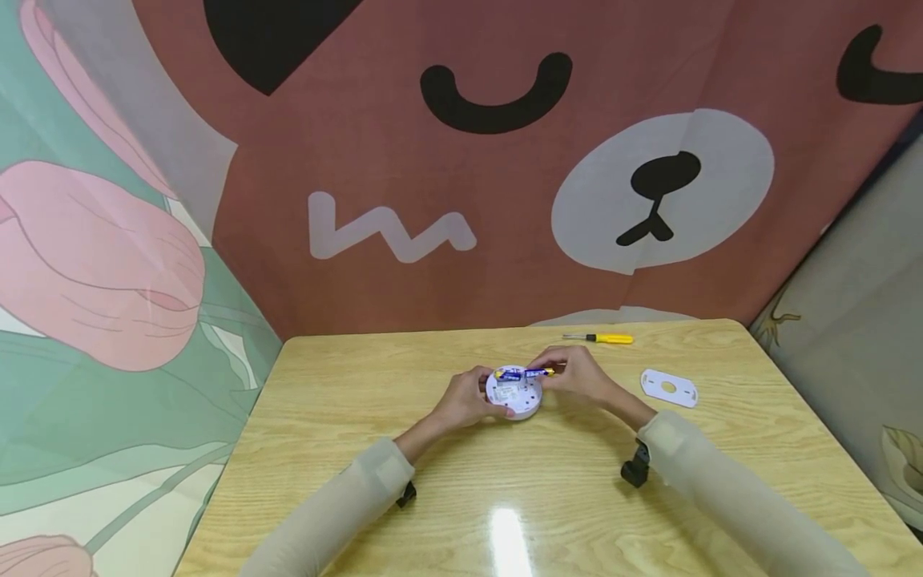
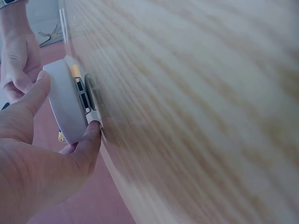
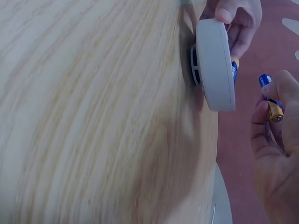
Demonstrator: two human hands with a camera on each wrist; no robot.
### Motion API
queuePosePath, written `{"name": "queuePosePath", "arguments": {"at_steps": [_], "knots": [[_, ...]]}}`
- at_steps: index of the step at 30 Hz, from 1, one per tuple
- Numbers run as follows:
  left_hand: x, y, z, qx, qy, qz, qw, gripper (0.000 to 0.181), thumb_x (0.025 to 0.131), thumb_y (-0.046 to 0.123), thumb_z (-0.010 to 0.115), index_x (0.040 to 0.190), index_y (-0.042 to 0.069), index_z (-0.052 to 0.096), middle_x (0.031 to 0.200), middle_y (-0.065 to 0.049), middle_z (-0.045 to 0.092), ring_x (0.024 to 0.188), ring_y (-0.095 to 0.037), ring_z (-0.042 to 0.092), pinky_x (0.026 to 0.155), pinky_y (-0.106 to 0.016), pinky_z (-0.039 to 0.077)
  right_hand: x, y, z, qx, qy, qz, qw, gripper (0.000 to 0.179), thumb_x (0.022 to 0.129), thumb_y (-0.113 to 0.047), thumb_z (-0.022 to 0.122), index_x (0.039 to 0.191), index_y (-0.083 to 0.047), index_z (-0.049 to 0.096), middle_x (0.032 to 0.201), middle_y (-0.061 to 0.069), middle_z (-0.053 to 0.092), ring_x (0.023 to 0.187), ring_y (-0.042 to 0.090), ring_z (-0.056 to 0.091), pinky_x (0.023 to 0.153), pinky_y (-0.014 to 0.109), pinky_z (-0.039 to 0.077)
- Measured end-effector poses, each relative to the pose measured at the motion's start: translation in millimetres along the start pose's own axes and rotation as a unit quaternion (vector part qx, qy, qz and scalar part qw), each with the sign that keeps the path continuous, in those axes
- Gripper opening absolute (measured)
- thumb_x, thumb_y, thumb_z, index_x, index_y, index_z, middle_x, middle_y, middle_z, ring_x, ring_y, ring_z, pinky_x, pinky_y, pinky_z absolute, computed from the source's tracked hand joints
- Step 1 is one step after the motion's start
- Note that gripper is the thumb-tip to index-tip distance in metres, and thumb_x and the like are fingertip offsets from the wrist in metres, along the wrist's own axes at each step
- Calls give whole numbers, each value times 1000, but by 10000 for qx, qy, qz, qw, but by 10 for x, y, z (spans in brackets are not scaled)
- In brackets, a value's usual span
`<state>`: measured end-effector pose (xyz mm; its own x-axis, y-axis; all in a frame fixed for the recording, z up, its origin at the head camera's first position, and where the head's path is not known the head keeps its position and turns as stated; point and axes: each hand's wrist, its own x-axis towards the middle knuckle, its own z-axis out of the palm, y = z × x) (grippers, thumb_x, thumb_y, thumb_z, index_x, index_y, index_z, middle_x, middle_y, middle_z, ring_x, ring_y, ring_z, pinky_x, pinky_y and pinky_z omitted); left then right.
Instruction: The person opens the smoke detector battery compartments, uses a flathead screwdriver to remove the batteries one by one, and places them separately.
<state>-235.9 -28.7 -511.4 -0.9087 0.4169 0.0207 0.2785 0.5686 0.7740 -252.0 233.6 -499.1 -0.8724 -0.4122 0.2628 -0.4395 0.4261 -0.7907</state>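
My left hand (image 1: pixel 465 398) grips a round white smoke alarm (image 1: pixel 515 394) by its rim, back face up and held just above the table. The thumb and fingers sit on opposite edges in the left wrist view. A blue-and-yellow battery (image 1: pixel 509 375) lies at the alarm's back, partly standing out above the rim in the right wrist view. Between thumb and fingers my right hand (image 1: pixel 579 375) pinches another blue-and-yellow battery (image 3: pixel 275 112), close to the alarm's far right edge. The fingers cover its middle.
Near the back edge of the wooden table (image 1: pixel 360 361) lies a screwdriver (image 1: pixel 609 338) with a yellow handle. A white mounting plate (image 1: pixel 652 386) with a central hole rests to the right. Behind the table hangs a printed cloth (image 1: pixel 389 296).
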Motion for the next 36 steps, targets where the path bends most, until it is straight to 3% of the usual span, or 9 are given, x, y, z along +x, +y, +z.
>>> {"name": "queuePosePath", "arguments": {"at_steps": [13,21,27,36], "knots": [[-14,6,0,-60,4,-75,10000,77,72,26,101,134,-2,64,116,-10,73,98,-13,64,83,-23,56,-64,17,-280,29,150,-56,9999,25,84,10,81,102,-8,84,102,9,80,86,12,64,69,16,52],[-15,10,-5,-95,-20,-43,9999,78,72,25,101,135,-2,63,117,-10,73,97,-12,64,82,-22,55,-119,65,-484,159,364,156,9991,23,87,10,78,103,-5,84,107,13,80,113,24,71,88,15,57],[-20,6,-1,-121,-48,-47,9999,78,73,25,101,136,-2,63,119,-11,73,100,-14,65,83,-23,56,-166,129,-643,-29,512,219,9984,23,89,9,78,104,-7,84,110,15,78,100,9,71,83,14,57],[-14,-11,2,-169,-39,-80,9998,77,72,24,101,134,-2,63,119,-13,73,104,-19,69,87,-26,59,-257,252,-876,-183,711,510,9960,20,89,5,78,106,-3,83,111,20,76,95,10,71,76,15,59]]}}
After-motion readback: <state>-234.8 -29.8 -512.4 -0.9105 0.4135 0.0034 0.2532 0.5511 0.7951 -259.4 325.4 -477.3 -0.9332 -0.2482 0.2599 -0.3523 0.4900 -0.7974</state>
